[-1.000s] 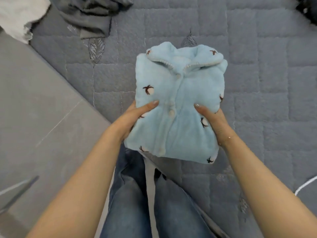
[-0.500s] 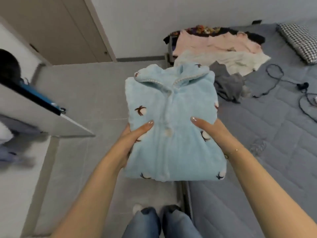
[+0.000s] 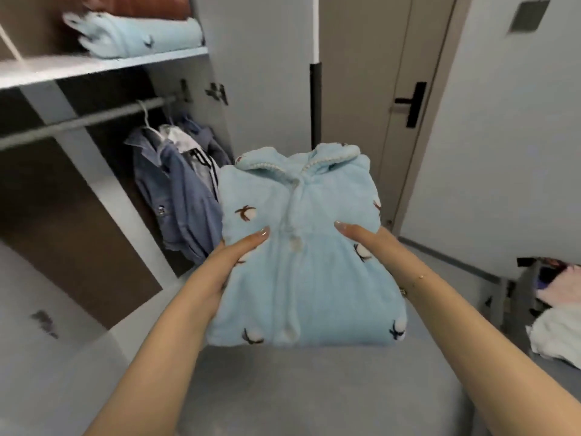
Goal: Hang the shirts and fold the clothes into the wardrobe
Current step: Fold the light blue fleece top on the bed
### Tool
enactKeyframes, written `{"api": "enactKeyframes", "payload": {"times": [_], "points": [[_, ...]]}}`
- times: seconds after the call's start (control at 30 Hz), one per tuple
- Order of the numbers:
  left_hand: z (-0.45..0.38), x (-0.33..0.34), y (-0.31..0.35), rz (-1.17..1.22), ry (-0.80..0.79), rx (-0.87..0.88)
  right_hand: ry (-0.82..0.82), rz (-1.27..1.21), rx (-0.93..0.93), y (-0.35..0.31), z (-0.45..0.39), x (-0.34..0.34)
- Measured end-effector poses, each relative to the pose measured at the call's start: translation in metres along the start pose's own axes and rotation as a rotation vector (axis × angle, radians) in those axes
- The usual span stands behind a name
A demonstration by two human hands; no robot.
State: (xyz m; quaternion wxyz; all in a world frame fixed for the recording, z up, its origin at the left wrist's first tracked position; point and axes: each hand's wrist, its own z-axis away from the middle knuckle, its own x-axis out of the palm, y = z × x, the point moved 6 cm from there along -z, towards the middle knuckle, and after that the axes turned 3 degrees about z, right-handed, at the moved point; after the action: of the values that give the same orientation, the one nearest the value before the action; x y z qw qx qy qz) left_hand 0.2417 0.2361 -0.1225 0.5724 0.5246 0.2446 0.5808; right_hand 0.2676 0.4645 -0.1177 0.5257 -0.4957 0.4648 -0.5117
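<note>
Wardrobe (image 3: pixel 94 67) stands open before me: one shelf, one rail with about three hung shirts (image 3: pixel 182 196). One folded fluffy blue pajama top (image 3: pixel 301 265) sits clasped between my left hand (image 3: pixel 226 262) and right hand (image 3: pixel 374 247); a matching one (image 3: pixel 138 36) lies shelved.

No lettering to read anywhere here. The folded blue fleece top (image 3: pixel 301 247) carries only small printed motifs, no words. A small dark patch on the hanging denim shirt (image 3: pixel 176 196) is too blurred to tell whether it is a label. The grey plate (image 3: pixel 529 16) high on the wall shows no legible marking, and the door handle (image 3: pixel 414 103) bears no readable brand.
</note>
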Motion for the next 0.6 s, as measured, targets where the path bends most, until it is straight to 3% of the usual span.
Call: {"api": "enactKeyframes", "payload": {"times": [0.3,0.6], "points": [[-0.009,-0.129,0.173,0.123,0.245,0.310,-0.339,0.097,-0.078,-0.124,-0.179,0.143],[-0.009,-0.193,0.363,0.077,0.464,0.514,-0.687,0.154,-0.259,-0.285,-0.338,0.274]]}}
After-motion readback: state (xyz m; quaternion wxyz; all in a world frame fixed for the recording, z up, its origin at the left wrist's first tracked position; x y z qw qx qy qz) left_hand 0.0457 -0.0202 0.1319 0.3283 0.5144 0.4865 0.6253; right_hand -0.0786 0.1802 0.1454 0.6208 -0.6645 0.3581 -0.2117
